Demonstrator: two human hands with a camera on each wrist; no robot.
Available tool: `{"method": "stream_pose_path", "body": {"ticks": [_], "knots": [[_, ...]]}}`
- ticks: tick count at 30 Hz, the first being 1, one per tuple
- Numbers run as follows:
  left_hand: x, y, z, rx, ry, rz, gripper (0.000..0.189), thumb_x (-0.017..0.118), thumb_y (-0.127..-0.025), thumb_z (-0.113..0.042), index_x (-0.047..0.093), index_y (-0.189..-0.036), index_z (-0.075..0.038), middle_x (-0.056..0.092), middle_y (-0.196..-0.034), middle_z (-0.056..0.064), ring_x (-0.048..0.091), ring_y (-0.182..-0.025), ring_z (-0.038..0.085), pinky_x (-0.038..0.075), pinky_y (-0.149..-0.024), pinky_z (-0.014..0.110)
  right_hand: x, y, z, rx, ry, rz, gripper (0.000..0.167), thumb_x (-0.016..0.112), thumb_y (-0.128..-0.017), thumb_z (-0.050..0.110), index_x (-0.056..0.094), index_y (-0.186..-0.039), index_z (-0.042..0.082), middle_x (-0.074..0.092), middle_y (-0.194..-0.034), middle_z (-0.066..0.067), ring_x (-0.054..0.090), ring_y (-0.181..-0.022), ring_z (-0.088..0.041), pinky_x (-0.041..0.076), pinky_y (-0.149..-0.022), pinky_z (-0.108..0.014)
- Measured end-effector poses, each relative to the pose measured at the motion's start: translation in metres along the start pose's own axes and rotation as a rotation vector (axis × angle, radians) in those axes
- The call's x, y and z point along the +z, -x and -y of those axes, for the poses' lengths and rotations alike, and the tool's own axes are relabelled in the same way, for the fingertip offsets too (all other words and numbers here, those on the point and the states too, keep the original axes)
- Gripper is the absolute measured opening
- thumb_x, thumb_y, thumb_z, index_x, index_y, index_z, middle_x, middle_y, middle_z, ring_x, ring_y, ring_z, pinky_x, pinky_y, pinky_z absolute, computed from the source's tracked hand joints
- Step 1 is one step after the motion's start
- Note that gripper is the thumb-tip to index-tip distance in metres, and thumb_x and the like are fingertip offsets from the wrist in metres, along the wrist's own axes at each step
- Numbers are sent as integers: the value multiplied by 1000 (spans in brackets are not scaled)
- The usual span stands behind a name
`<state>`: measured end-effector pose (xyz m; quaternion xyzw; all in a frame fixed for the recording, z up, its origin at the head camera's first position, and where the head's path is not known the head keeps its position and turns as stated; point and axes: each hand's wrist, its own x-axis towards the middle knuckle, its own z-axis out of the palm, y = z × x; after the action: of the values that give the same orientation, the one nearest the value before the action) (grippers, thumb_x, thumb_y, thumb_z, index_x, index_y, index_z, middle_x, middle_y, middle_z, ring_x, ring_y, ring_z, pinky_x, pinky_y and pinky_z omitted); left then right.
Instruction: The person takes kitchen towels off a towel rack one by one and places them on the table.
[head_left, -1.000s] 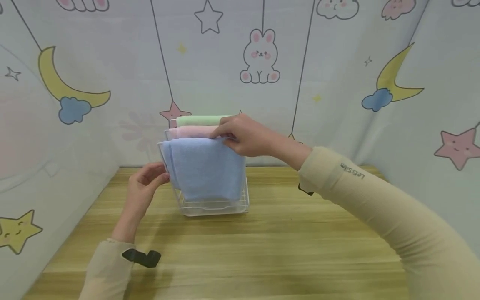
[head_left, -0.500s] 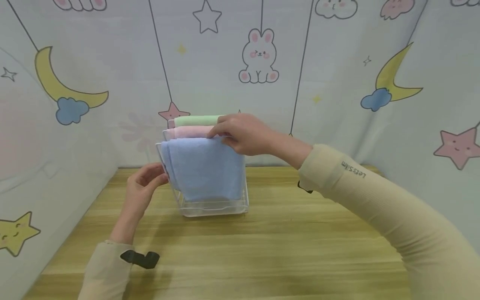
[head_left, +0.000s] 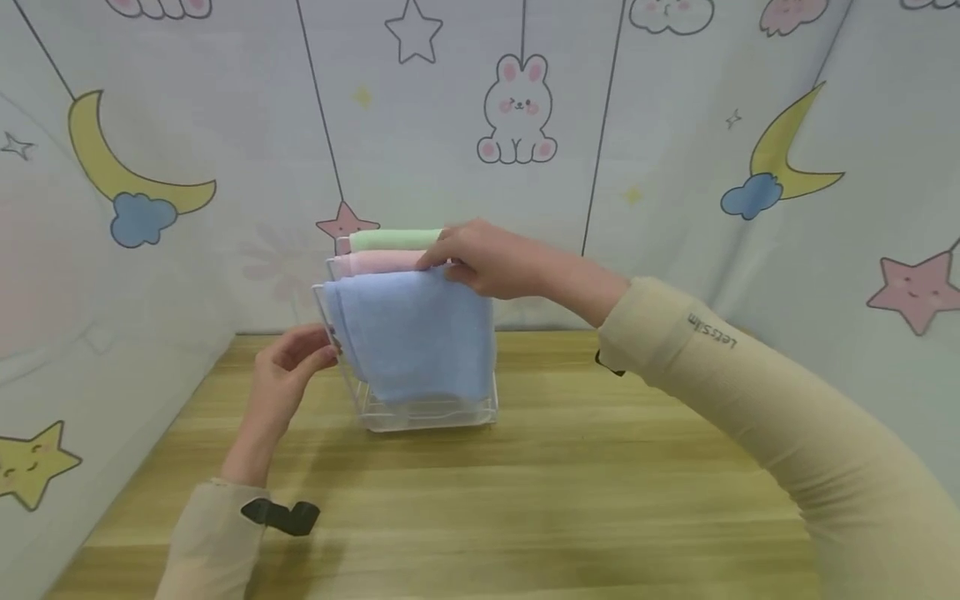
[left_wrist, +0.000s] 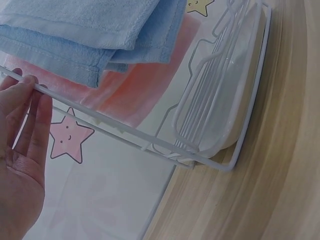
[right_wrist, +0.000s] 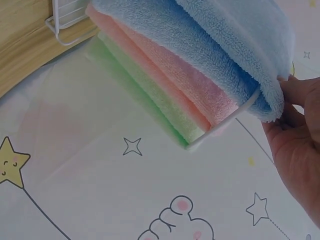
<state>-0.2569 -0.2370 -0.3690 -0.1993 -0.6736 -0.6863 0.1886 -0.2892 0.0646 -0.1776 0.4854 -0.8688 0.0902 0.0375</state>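
Note:
A blue towel (head_left: 420, 337) hangs folded over the front bar of a white wire rack (head_left: 431, 417). Behind it a pink towel (head_left: 382, 262) and a green towel (head_left: 397, 240) hang on bars of their own. My right hand (head_left: 495, 260) pinches the blue towel's top edge near its right end; in the right wrist view the thumb and fingers grip the terry cloth (right_wrist: 272, 100) by the bar's end. My left hand (head_left: 288, 362) holds the rack's left side wire, with fingers behind it and thumb in front in the left wrist view (left_wrist: 25, 92).
The rack stands on a wood-grain table (head_left: 525, 508), with a pale tray (left_wrist: 227, 100) in its base. A white cloth backdrop (head_left: 675, 108) printed with moons, stars and a bunny surrounds the table on the back and both sides.
My right hand has risen slightly, and the blue towel's right part has shifted a little up and to the right with it. The left hand stays on the rack.

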Motion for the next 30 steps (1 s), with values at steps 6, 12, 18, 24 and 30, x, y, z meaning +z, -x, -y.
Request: {"method": "stream_pose_path", "body": {"ticks": [6,12,18,24,30], "knots": [[-2,2,0,-14,-20,7,23,63,-92,5,66,-114,0,74,-104,-12,69,-91,2,61,-81,17,0,-3,3,33,20,23,34,50,-100,0,67,-127,11,69,-127,-4,62,-122,-19,52,-107,-33],[-2,0,0,-6,-7,-8,21,64,-92,5,67,-112,0,74,-104,-11,70,-90,2,62,-81,18,0,-4,4,44,111,-3,36,51,-99,1,67,-128,16,70,-124,-3,64,-118,-19,52,-107,-35],[-2,0,-1,-6,-6,-12,21,64,-92,5,65,-113,4,75,-105,-9,70,-90,2,62,-80,18,-4,-3,0,16,65,26,32,53,-100,4,66,-128,12,70,-124,-5,63,-116,-19,53,-104,-33],[-1,-1,-1,-15,-15,2,21,64,-92,5,64,-113,4,74,-103,-10,70,-89,2,63,-79,19,-6,-2,-4,8,25,80,31,58,-99,7,65,-128,9,69,-122,-7,62,-112,-19,53,-101,-33],[-1,0,-1,-17,-21,1,21,64,-92,4,67,-112,-2,74,-101,-12,70,-88,1,62,-79,18,-5,-3,2,25,52,131,34,53,-101,5,61,-133,10,65,-124,-7,59,-117,-21,52,-104,-35]]}}
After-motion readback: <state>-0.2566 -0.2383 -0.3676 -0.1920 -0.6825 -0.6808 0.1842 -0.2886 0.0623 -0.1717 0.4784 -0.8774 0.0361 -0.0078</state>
